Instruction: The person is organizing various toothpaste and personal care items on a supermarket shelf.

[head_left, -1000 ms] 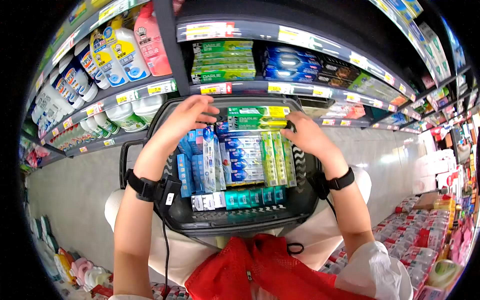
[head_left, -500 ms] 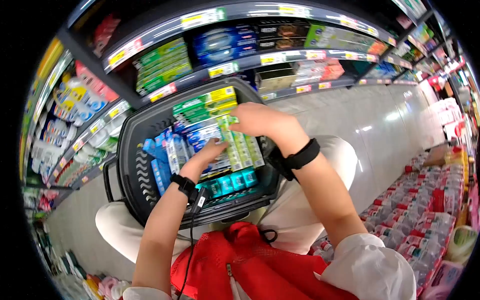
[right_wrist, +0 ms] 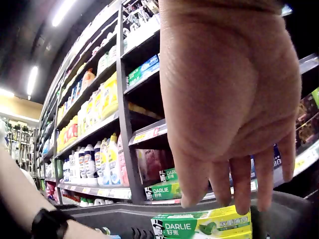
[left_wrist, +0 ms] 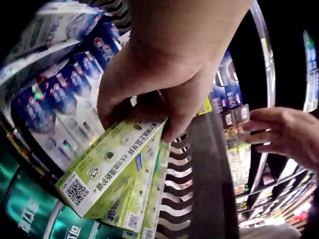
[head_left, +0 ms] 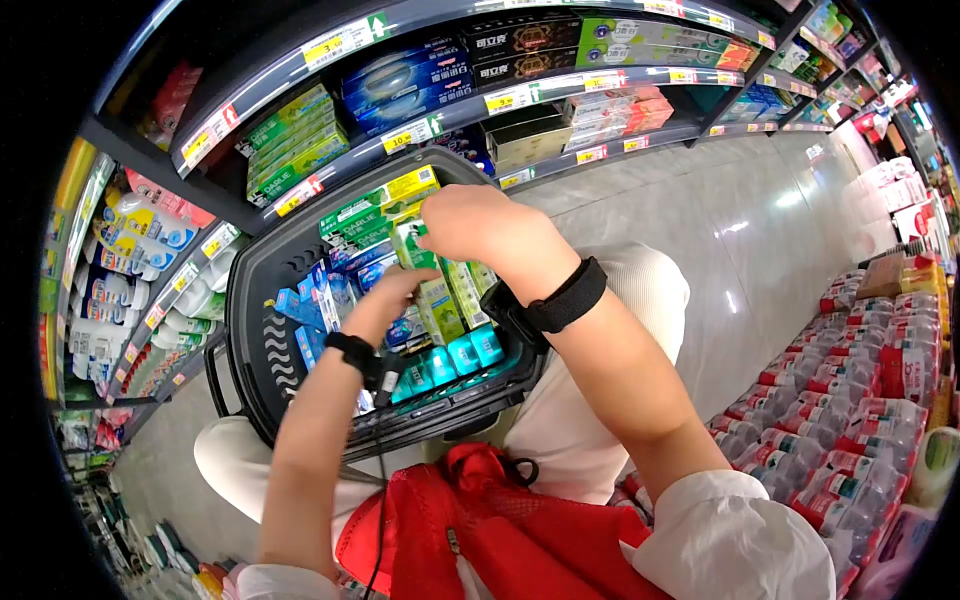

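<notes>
My left hand (head_left: 385, 300) reaches into a black plastic basket (head_left: 250, 320) on the lap. In the left wrist view, its thumb and fingers grip the upper end of a light green toothpaste box (left_wrist: 112, 162), which tilts above more boxes like it (left_wrist: 144, 204). Straight fingers extend from my right hand (right_wrist: 234, 129), over a green and yellow Darlie box (right_wrist: 199, 224) at the basket's far side. Teal boxes (head_left: 465, 352) line the near side, and blue boxes (head_left: 297, 308) lie to the left.
Shelves beyond the basket hold green Darlie boxes (head_left: 295, 145), blue boxes (head_left: 405, 85) and black boxes (head_left: 525, 50). Bottles (head_left: 130, 245) stand on the left shelf. Stacked packs of clear bottles (head_left: 830, 430) cover the floor at right. A cable (head_left: 380, 470) hangs from the left wrist.
The view has swung right, so basket and shelves sit further left. My left hand has come down from the far left rim into the basket and now holds a light green box, lifted and tilted.
</notes>
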Action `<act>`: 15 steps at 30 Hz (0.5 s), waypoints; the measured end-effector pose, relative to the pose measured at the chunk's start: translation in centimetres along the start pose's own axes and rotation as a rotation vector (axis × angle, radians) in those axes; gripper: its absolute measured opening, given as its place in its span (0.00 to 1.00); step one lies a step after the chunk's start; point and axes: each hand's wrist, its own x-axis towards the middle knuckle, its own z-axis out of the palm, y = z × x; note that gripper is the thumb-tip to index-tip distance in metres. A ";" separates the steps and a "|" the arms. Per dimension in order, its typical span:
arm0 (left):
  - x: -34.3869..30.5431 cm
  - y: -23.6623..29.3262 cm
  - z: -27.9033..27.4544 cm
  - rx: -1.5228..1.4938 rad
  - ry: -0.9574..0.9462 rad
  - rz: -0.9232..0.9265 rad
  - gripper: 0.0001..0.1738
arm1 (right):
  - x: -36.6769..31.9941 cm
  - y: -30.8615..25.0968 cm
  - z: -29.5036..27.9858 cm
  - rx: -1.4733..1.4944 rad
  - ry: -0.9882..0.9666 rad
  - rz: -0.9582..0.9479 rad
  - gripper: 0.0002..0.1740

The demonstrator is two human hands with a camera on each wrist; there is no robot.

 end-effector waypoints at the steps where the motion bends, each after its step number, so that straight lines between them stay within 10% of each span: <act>1: -2.1 1.7 -0.5 -0.044 -0.033 0.018 0.21 | 0.2 -0.1 0.2 -0.005 -0.007 -0.002 0.16; 9: -10.0 5.9 -9.1 -0.270 -0.134 0.347 0.18 | 4.2 -1.9 5.5 0.007 -0.413 -0.109 0.34; 15: -11.9 4.3 -13.4 -0.548 0.056 0.458 0.17 | 5.9 -4.1 7.7 0.806 -0.496 0.050 0.32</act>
